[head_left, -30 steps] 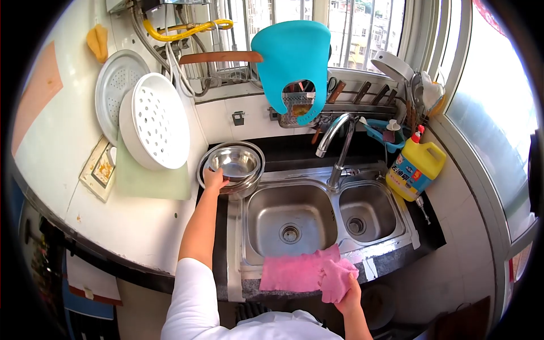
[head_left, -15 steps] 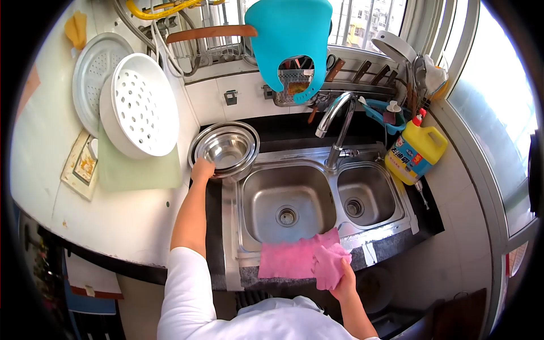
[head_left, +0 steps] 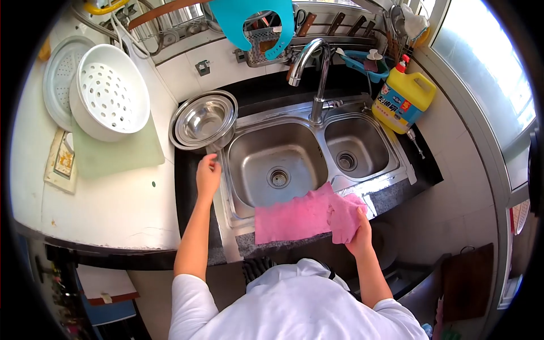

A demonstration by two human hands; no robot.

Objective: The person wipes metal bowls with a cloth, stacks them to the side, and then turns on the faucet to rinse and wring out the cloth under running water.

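Note:
My left hand (head_left: 208,174) is over the left rim of the sink, just below the nested stainless steel bowls (head_left: 180,126) and apart from them. Its fingers are loosely bent, with nothing held in them. In my right hand (head_left: 360,237) is a bunched part of pink cloth (head_left: 345,215) at the sink's front edge. Flat pink cloth (head_left: 289,221) lies to its left, draped over the front rim; I cannot tell whether both parts are one piece. The large sink basin (head_left: 272,147) behind it holds no dishes.
A chrome faucet (head_left: 320,85) rises behind the double sink. The small basin (head_left: 360,139) and a yellow pump jug (head_left: 405,99) are at right. A white perforated basket (head_left: 110,93) leans at left. A turquoise bib (head_left: 226,20) hangs before the knives (head_left: 335,22).
My left hand has let go of the bowls' rim and moved down toward the sink's left edge. My right hand still grips the pink cloth. The camera view has shifted.

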